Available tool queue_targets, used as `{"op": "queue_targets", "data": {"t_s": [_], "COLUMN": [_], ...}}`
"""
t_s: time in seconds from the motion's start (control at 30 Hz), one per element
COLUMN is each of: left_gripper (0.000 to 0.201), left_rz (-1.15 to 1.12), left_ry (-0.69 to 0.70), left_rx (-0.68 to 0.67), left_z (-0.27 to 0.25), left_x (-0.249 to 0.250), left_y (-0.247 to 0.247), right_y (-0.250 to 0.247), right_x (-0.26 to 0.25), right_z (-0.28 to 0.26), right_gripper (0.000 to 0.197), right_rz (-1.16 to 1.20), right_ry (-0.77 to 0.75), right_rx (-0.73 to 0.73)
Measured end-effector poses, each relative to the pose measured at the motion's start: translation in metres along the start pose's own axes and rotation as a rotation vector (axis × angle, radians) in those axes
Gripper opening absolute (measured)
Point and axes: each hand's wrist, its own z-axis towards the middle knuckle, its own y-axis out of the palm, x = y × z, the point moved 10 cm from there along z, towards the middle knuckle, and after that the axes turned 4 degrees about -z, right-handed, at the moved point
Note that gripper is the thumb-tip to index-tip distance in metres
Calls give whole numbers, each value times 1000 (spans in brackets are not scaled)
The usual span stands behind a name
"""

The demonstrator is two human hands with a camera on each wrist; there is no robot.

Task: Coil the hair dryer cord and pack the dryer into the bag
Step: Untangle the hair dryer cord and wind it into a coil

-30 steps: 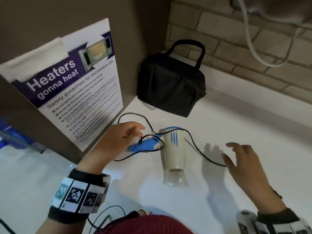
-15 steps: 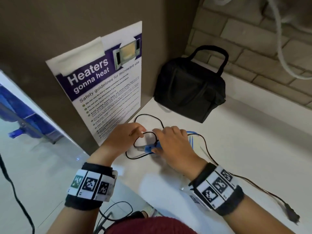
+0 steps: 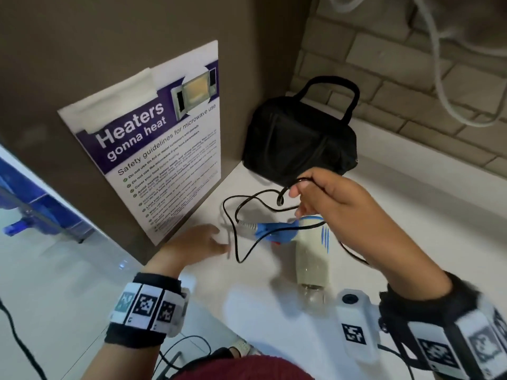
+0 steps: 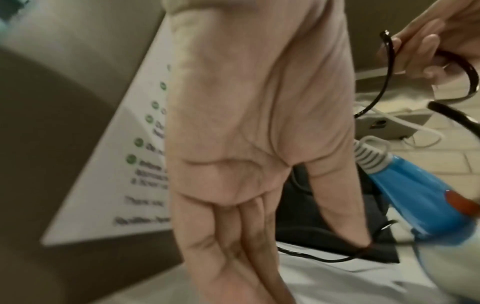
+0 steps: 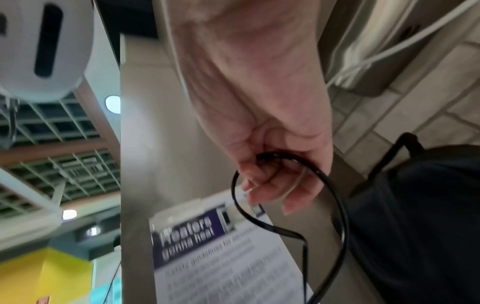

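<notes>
Right now I am pinching a loop of the black cord in my right hand, raised above the hair dryer lying on the white counter. My left hand is hovering flat and empty, seemingly just touching the cord, while the black bag is sitting behind.

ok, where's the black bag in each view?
Head: black bag upper centre, in the counter corner.
Left wrist: a dark sliver lower centre, behind the left hand.
Right wrist: right edge, handle up.
Shared landmark: the microwave poster.
</notes>
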Motion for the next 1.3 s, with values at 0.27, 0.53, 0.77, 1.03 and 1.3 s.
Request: {"op": "queue_targets", "data": {"t_s": [0.27,0.53,0.77,1.03,1.3], "left_gripper": [10,37,54,75,55], "left_rz": [-817,-1078,-972,-911,-742], "left_ry": [175,632,704,569,640], "left_rx": [-100,-31,-401,-578,-453], "left_z": [-5,-39,-59,-63,-55], "left_x": [76,127,176,203,188], "left_y": [27,-34,2,29,5], "right_y": [-46,-68,-86,-138,-223], "right_x": [-23,-28,-44,-20,77], "right_z": [-10,-19,-12,-6,-41], "right_gripper": [26,35,69,61,34], "right_rz": [316,641,1052,852,205], "right_ry": [-20,-38,-97,-136,339], "right_rx": [110,119,76,306,690]}}
